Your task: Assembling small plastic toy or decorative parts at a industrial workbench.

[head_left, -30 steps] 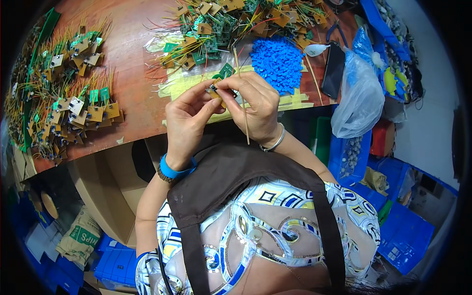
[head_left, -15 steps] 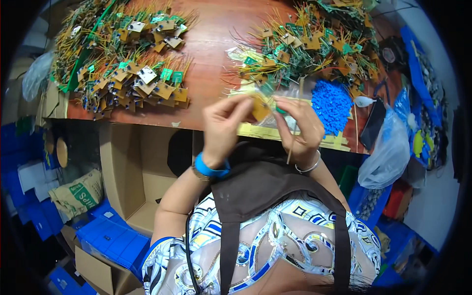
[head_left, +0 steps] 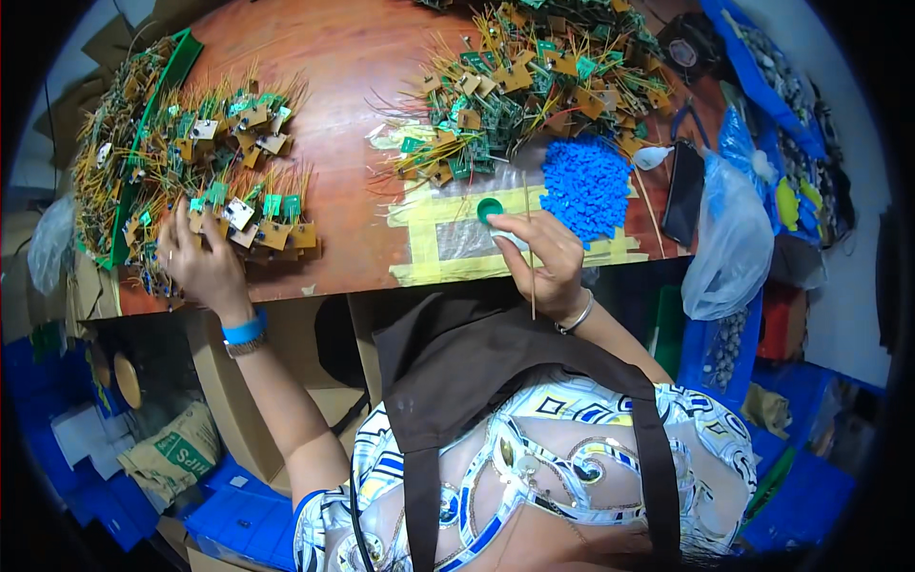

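A dark brown apron (head_left: pixel 467 372) covers a patterned top (head_left: pixel 710 434)

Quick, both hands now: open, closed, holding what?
Left hand: fingers spread at the wired boards; grip can't be told.
Right hand: closed on a thin stick, green round piece at its fingertips.

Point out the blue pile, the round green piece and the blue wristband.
Blue pile (head_left: pixel 584 191), head view: middle of the heap.
Round green piece (head_left: pixel 489 208), head view: its visible face.
Blue wristband (head_left: pixel 245 331), head view: the band's outer side.
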### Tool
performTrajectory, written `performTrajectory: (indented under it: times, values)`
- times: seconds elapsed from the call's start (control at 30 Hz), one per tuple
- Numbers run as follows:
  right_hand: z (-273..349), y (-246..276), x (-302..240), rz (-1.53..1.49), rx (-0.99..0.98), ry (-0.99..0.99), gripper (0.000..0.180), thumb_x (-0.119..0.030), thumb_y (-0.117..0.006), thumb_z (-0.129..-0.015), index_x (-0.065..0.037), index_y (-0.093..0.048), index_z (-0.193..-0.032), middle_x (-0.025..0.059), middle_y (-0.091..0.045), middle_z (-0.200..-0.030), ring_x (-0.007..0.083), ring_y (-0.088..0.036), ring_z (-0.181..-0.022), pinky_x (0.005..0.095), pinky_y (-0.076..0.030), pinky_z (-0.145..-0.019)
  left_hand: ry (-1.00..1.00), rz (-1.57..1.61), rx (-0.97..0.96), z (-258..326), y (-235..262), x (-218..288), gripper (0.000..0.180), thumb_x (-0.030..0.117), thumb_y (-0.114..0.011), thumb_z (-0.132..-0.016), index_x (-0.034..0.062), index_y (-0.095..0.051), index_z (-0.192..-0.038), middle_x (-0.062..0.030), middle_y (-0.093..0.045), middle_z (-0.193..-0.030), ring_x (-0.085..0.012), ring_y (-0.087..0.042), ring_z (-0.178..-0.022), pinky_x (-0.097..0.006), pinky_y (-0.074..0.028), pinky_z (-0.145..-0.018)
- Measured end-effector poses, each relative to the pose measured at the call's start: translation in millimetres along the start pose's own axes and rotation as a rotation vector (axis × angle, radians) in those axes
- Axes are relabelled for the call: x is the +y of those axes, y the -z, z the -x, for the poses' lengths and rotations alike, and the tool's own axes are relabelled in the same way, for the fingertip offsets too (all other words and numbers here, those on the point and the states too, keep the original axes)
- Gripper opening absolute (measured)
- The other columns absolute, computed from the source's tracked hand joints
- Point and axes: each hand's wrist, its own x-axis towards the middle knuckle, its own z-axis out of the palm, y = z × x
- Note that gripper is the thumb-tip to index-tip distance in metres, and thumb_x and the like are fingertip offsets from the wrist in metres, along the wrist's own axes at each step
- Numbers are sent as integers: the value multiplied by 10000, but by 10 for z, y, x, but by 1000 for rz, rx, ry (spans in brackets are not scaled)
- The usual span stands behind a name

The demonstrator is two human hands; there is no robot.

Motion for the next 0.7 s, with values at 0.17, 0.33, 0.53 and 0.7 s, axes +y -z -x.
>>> performTrajectory:
  times: [0.17, 0.33, 0.53, 0.7]
  values:
    - [39, 43, -14, 13, 7, 35, 318, 98, -722, -710, -7, -676, -1007, 127, -695, -871, 263, -661, -751, 315, -503, -661, -277, 82, -366, -176, -338, -356, 402, 365, -497, -981, 72, -621, -1226, -161, -603, -1224, -315, -526, -1171, -442, -355, -1012]
    - [72, 54, 32, 25, 27, 29, 323, 99, -720, -710, -10, -677, -1011, 127, -695, -872, 262, -661, -753, 316, -503, -663, -152, 110, -451, -25, -285, -459, 391, 332, -479, -996, 35, -618, -1209, -153, -622, -1194, -301, -550, -1134, -427, -361, -1007]
    - [8, 106, 130, 41, 31, -12, 312, 92, -717, -712, -11, -680, -1005, 130, -694, -875, 268, -655, -743, 323, -502, -656, -254, 229, 90, 102, -155, 486, 264, 215, -606, -938, 34, -661, -1121, -169, -638, -1135, -333, -554, -1118, -461, -399, -967]
    - [108, 227, 109, 70, 81, -30, 272, 54, -702, -740, -9, -677, -1004, 127, -686, -874, 275, -655, -750, 342, -509, -655, -279, 776, -476, 821, -254, 1767, 131, -12, -651, -829, 2, -659, -959, -124, -655, -874, -263, -639, -799, -327, -509, -706]
